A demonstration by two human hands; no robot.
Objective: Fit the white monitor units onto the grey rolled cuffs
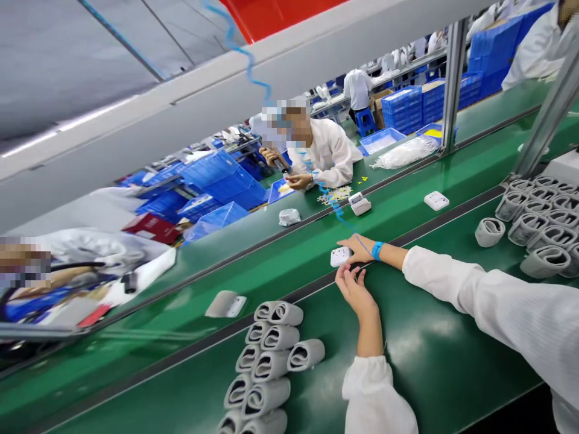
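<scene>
White multi-socket power strip (340, 257), lying flat, face up on the green conveyor belt (420, 349), socket holes showing, far end partly under the fingers of the right hand (359, 249), left hand (353, 289) curled just beside it.

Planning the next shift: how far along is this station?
Looks done: a white socket strip on the far belt. In hand: the right hand on another strip, the left hand beside it. Remaining: two stacks of rolled grey sleeves on the near belt.
</scene>
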